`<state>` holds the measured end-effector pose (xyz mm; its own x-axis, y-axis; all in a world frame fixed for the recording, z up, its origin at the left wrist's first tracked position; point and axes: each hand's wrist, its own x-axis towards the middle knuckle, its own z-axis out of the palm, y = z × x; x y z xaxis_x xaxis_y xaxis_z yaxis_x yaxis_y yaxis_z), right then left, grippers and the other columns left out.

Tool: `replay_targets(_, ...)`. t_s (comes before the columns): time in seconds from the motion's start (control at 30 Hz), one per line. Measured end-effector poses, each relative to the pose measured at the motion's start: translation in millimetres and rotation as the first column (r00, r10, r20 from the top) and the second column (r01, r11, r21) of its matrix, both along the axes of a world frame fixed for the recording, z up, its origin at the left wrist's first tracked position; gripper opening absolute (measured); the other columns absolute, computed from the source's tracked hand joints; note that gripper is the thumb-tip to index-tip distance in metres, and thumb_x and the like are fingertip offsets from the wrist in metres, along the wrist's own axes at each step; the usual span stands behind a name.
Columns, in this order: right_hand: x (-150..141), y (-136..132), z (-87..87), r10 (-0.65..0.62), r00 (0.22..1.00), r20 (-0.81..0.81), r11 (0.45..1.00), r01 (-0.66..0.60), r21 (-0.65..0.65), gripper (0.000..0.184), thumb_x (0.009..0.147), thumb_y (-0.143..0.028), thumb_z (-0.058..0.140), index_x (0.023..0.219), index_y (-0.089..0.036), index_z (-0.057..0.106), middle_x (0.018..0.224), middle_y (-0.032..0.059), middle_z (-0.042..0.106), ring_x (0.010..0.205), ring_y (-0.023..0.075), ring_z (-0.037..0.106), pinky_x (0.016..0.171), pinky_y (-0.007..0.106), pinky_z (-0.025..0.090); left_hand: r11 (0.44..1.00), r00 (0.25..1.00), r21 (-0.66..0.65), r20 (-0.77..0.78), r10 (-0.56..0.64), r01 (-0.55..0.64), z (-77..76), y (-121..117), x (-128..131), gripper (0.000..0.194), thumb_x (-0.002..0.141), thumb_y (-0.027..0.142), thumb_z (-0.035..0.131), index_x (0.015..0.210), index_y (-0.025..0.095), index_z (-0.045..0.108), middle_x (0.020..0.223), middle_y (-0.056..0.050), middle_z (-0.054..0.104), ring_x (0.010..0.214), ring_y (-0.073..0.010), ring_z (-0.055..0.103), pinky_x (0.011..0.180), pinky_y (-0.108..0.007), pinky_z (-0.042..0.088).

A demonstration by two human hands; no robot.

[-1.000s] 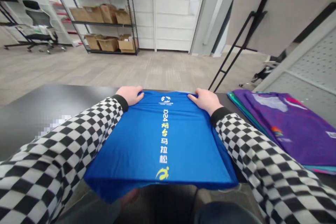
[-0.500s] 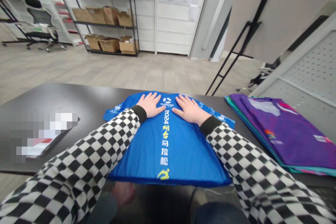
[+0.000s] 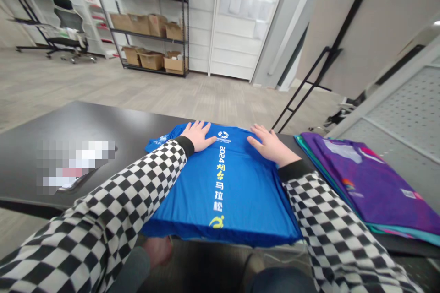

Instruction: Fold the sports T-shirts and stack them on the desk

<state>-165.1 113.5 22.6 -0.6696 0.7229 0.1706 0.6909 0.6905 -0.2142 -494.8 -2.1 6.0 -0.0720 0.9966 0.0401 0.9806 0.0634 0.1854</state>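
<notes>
A blue T-shirt [image 3: 192,192] lies spread on the dark table, with a white and yellow print running down its middle and its hem at the near edge. My left hand [image 3: 197,136] rests flat on the left shoulder area, fingers spread and thumb pointing at the round white logo. The left sleeve [image 3: 160,141] sticks out beyond that wrist. My right hand [image 3: 271,144] is at the right shoulder edge, its fingers apart and slightly bent. No sleeve shows on that side; the hand and cuff cover part of the edge.
A stack of folded purple and teal shirts [image 3: 371,183] lies on the table at the right, beside a perforated panel [image 3: 412,100]. A phone, partly blurred out [image 3: 74,178], lies on the table [image 3: 137,123] at the left. Behind stand a shelf with cardboard boxes [image 3: 151,59] and an office chair [image 3: 68,32].
My right hand has shifted right, from beside the logo to the shirt's right shoulder edge. The right sleeve no longer shows. My left hand stays on the shirt. The camera view has tilted slightly.
</notes>
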Motion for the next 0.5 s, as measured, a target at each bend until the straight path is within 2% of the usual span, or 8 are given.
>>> replay_targets(0.1,29.3,4.5,1.5,-0.079,0.996,-0.03,0.997,0.078,-0.03,0.085,0.112,-0.075,0.035,0.177,-0.022,0.046,0.185,0.0173,0.037,0.174,0.0392,0.03,0.14,0.073,0.016,1.0,1.0,-0.031,-0.011,-0.003,0.002,0.2,-0.4,-1.6,0.095,0.111,0.077,0.029,0.183,0.014,0.032,0.189,-0.021,0.023,0.177,-0.0394,0.021,0.142,-0.063,0.013)
replay_targets(0.17,38.7,5.5,-4.0,-0.099,0.994,0.04,0.988,0.103,-0.113,0.085,0.112,-0.075,0.036,0.179,-0.024,0.042,0.187,0.0149,0.032,0.176,0.039,0.025,0.141,0.071,0.016,0.997,1.0,-0.071,-0.017,-0.008,0.007,0.7,-0.7,-3.3,0.095,0.111,0.077,0.029,0.183,0.014,0.031,0.19,-0.02,0.022,0.177,-0.0389,0.02,0.142,-0.061,0.012)
replay_targets(0.27,37.7,5.0,-13.8,-0.094,0.978,0.188,0.966,0.136,-0.222,0.088,0.11,-0.076,0.038,0.183,-0.026,0.033,0.191,0.0115,0.021,0.178,0.0377,0.014,0.142,0.068,0.012,0.996,1.0,-0.09,-0.002,0.001,-0.001,2.0,-1.4,-11.4,0.096,0.11,0.078,0.029,0.184,0.016,0.027,0.19,-0.02,0.019,0.178,-0.039,0.018,0.142,-0.061,0.013)
replay_targets(0.37,31.5,4.8,-17.1,-0.094,0.967,0.235,0.964,0.148,-0.221,0.089,0.11,-0.077,0.036,0.184,-0.029,0.029,0.192,0.0094,0.016,0.178,0.0379,0.01,0.141,0.07,0.007,0.989,0.999,-0.142,0.008,0.051,-0.049,3.3,-3.7,-30.7,0.093,0.111,0.074,0.029,0.184,0.016,0.029,0.19,-0.021,0.018,0.178,-0.0379,0.018,0.142,-0.059,0.015)
replay_targets(0.5,29.9,6.8,-16.4,-0.069,0.972,0.223,0.979,0.109,-0.17,0.089,0.109,-0.079,0.032,0.183,-0.031,0.031,0.192,0.0092,0.018,0.178,0.0415,0.013,0.139,0.076,0.006,0.979,0.992,-0.167,0.019,0.122,-0.117,7.1,-12.4,-68.3,0.088,0.112,0.069,0.031,0.182,0.017,0.034,0.19,-0.02,0.021,0.178,-0.0353,0.017,0.142,-0.058,0.016)
